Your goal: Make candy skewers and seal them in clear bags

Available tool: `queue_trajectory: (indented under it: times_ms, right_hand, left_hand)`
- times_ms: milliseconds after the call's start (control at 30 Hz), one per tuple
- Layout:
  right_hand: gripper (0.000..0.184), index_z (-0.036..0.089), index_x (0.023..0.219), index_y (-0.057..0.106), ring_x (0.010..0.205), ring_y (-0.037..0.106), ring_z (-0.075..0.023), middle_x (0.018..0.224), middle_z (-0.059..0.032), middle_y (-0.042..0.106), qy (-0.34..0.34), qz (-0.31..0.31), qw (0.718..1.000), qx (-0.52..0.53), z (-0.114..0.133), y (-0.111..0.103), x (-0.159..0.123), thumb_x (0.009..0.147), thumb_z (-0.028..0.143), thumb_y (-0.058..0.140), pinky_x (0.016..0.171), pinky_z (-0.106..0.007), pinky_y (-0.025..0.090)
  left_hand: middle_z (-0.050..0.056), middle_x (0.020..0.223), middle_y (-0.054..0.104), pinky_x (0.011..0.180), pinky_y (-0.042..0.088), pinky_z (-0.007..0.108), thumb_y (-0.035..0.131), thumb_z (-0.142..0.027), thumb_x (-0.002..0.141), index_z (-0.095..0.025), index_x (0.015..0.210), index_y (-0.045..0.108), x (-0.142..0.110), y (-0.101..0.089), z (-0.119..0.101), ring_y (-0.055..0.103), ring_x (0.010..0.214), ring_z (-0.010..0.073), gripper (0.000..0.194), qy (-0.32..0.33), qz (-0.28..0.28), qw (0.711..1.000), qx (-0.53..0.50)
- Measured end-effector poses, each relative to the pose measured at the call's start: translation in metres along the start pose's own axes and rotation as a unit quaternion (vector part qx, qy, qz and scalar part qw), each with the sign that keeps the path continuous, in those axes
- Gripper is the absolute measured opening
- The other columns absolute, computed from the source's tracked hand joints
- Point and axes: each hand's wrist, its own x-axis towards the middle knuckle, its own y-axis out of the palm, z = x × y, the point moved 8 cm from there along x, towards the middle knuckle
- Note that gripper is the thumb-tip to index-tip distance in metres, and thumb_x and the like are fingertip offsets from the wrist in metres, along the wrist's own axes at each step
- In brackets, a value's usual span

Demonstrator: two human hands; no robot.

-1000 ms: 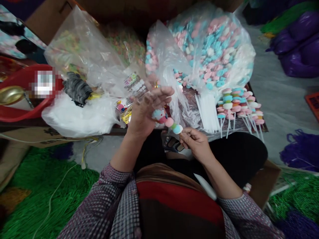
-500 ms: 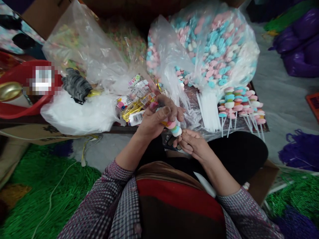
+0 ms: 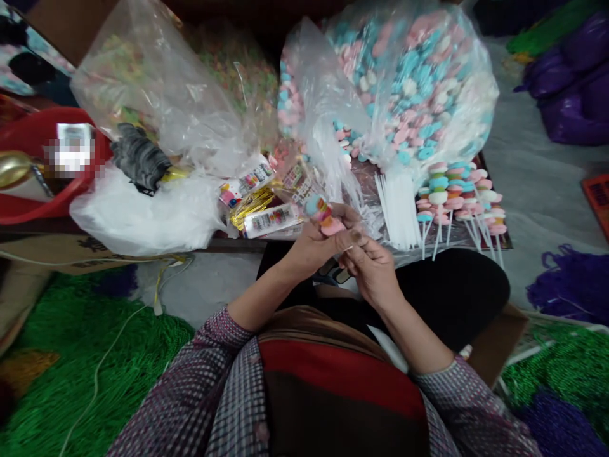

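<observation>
A candy skewer (image 3: 325, 216) with blue, yellow, orange and pink pieces rises between my hands. My left hand (image 3: 318, 247) is closed round its lower part, the thumb lying across toward my right fingers. My right hand (image 3: 373, 263) is closed in a pinch at the skewer's lower end, where the stick is hidden by fingers. Right beyond the candy's tip is a clear printed bag (image 3: 295, 179); I cannot tell whether it is around the candy. Gold twist ties (image 3: 251, 206) and a white printed packet (image 3: 271, 220) lie left of the skewer.
Finished-looking candy skewers (image 3: 457, 193) lie at the table's right, beside a bundle of white sticks (image 3: 397, 212). Big bags of marshmallows (image 3: 413, 76) and gummy candy (image 3: 128, 82) stand behind. A red basin (image 3: 95, 168) and white plastic bag (image 3: 147, 212) are at left.
My left hand has slid down the skewer toward my right hand, uncovering the candy's upper pieces. The clear printed bag has shifted right, and the white packet shows more fully.
</observation>
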Motion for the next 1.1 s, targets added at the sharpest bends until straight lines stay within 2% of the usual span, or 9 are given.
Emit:
queue_trajectory:
  times_ms: [100, 200, 267, 367, 467, 600, 767, 933, 1100]
  right_hand:
    - [0.039, 0.022, 0.081, 0.068, 0.041, 0.033, -0.0053, 0.044, 0.0124, 0.041, 0.008, 0.009, 1.0, 0.023, 0.0, 0.0, 0.002, 0.075, 0.057, 0.084, 0.049, -0.023, 0.039]
    - [0.039, 0.022, 0.081, 0.069, 0.041, 0.031, -0.0048, 0.044, 0.0134, 0.036, 0.012, 0.009, 0.999, 0.028, 0.0, -0.002, 0.003, 0.073, 0.056, 0.087, 0.051, -0.023, 0.04]
    - [0.04, 0.021, 0.08, 0.069, 0.042, 0.032, -0.005, 0.046, 0.0125, 0.037, 0.015, 0.011, 1.0, 0.013, -0.001, 0.001, 0.005, 0.073, 0.057, 0.087, 0.049, -0.023, 0.037]
    - [0.042, 0.021, 0.081, 0.068, 0.043, 0.033, -0.0054, 0.047, 0.0117, 0.039, 0.007, 0.022, 1.0, 0.007, 0.003, 0.008, 0.007, 0.075, 0.06, 0.083, 0.047, -0.023, 0.035]
    - [0.043, 0.022, 0.09, 0.07, 0.044, 0.037, -0.006, 0.05, 0.0101, 0.047, 0.0, 0.039, 0.999, -0.024, 0.011, 0.011, 0.007, 0.08, 0.062, 0.078, 0.045, -0.022, 0.033]
    - [0.043, 0.022, 0.104, 0.073, 0.05, 0.047, -0.0075, 0.062, 0.0063, 0.061, 0.002, 0.073, 0.99, -0.117, 0.018, 0.008, 0.002, 0.082, 0.059, 0.078, 0.048, -0.022, 0.038]
    - [0.038, 0.022, 0.092, 0.072, 0.048, 0.044, -0.0075, 0.056, 0.0075, 0.055, -0.054, 0.081, 0.985, -0.144, 0.024, 0.015, -0.001, 0.089, 0.06, 0.069, 0.047, -0.022, 0.036]
    - [0.039, 0.021, 0.081, 0.063, 0.044, 0.042, -0.0055, 0.055, 0.0081, 0.056, -0.056, 0.052, 0.99, -0.114, 0.021, 0.014, 0.002, 0.091, 0.059, 0.068, 0.044, -0.021, 0.034]
    - [0.039, 0.022, 0.084, 0.064, 0.044, 0.045, -0.0059, 0.056, 0.0081, 0.057, -0.092, -0.007, 0.987, -0.134, 0.03, 0.001, 0.002, 0.089, 0.06, 0.07, 0.045, -0.021, 0.037]
  left_hand:
    - [0.006, 0.114, 0.073, 0.092, 0.057, 0.033, 0.094, -0.059, 0.057, -0.026, 0.116, 0.065, -0.004, -0.008, -0.014, 0.07, 0.106, 0.0211, 0.073, 0.021, 0.047, 0.999, 0.011]
    - [0.007, 0.122, 0.072, 0.107, 0.051, 0.041, 0.088, -0.071, 0.058, -0.029, 0.121, 0.064, -0.001, -0.024, -0.039, 0.065, 0.125, 0.0264, 0.079, 0.071, -0.006, 0.997, -0.023]
    - [0.004, 0.102, 0.074, 0.103, 0.053, 0.041, 0.082, -0.069, 0.069, -0.027, 0.113, 0.067, 0.001, -0.031, -0.047, 0.068, 0.118, 0.025, 0.063, 0.084, -0.079, 0.993, -0.035]
    - [-0.002, 0.069, 0.062, 0.089, 0.057, 0.036, 0.076, -0.059, 0.082, -0.023, 0.089, 0.065, 0.003, -0.025, -0.043, 0.071, 0.089, 0.0183, 0.038, 0.071, -0.151, 0.985, -0.042]
    - [-0.006, 0.06, 0.052, 0.077, 0.056, 0.031, 0.072, -0.048, 0.09, -0.022, 0.075, 0.058, 0.004, -0.023, -0.039, 0.062, 0.066, 0.0113, 0.033, 0.06, -0.186, 0.979, -0.05]
    - [-0.006, 0.059, 0.048, 0.071, 0.054, 0.028, 0.065, -0.042, 0.096, -0.022, 0.074, 0.056, 0.005, -0.035, -0.043, 0.058, 0.061, 0.0092, 0.031, 0.07, -0.231, 0.969, -0.063]
    - [-0.007, 0.061, 0.053, 0.063, 0.053, 0.026, 0.081, -0.048, 0.08, -0.022, 0.077, 0.054, 0.003, -0.014, -0.021, 0.059, 0.062, 0.0103, 0.038, 0.014, -0.145, 0.987, -0.066]
    - [-0.002, 0.086, 0.071, 0.07, 0.056, 0.026, 0.086, -0.059, 0.071, -0.023, 0.106, 0.061, -0.009, -0.007, 0.007, 0.065, 0.075, 0.0123, 0.056, -0.04, -0.079, 0.996, -0.01]
    - [0.003, 0.094, 0.073, 0.086, 0.054, 0.029, 0.065, -0.061, 0.091, -0.02, 0.095, 0.068, -0.013, -0.018, 0.003, 0.068, 0.09, 0.0147, 0.042, 0.015, -0.045, 0.984, 0.17]
